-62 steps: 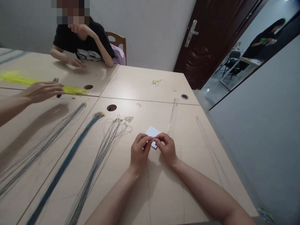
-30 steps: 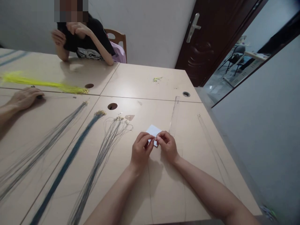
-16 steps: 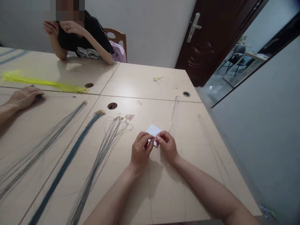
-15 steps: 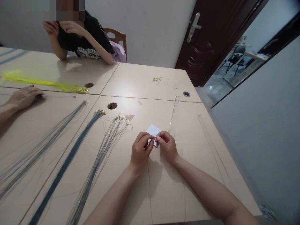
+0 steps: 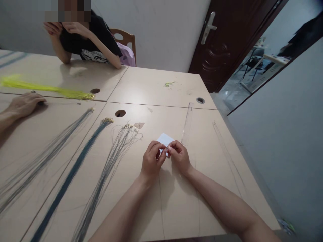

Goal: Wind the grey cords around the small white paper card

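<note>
My left hand [image 5: 152, 159] and my right hand [image 5: 179, 155] meet fingertip to fingertip above a small white card [image 5: 163, 137] on the table. Both are closed in a pinch. From below my left hand a thin dark cord [image 5: 160, 201] runs down to the table's near edge, and its upper end goes up into the pinch. Another faint cord [image 5: 199, 211] emerges below my right forearm. Whatever tiny piece sits between the fingertips is too small to make out.
Left of my hands lie bundles of grey cords [image 5: 107, 161] and blue cords [image 5: 73, 168] with gold-coloured ends. A clear ruler [image 5: 187, 124] lies beyond my right hand. Yellow cords [image 5: 45, 88] stretch near another person's hand [image 5: 24, 104]. Across sits a person in black [image 5: 97, 37].
The fingertips have shifted only very slightly, still pinched together over the white card. The view has tilted a touch; nothing else has visibly moved.
</note>
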Demonstrator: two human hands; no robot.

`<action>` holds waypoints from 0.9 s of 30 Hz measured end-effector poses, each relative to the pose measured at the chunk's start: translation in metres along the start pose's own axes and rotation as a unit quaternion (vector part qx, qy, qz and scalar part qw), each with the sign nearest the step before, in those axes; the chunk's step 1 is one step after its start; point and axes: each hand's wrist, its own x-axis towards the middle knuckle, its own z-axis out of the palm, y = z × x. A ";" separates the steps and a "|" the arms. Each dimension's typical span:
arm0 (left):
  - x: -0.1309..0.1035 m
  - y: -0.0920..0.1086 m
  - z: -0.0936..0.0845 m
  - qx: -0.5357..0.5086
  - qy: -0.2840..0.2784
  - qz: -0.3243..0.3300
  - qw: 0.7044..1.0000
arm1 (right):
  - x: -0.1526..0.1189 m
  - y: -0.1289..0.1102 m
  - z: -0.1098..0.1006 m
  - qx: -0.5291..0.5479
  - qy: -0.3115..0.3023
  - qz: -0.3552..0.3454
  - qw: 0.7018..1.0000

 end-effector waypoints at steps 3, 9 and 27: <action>0.000 0.000 0.001 0.001 -0.004 -0.003 1.000 | 0.000 0.001 0.000 0.002 -0.008 0.000 1.000; 0.000 0.000 0.000 -0.010 -0.014 -0.016 1.000 | 0.001 -0.002 -0.001 -0.016 -0.001 -0.005 1.000; 0.000 0.000 0.001 -0.015 -0.023 -0.035 0.999 | 0.001 -0.002 -0.001 -0.033 -0.007 -0.022 0.999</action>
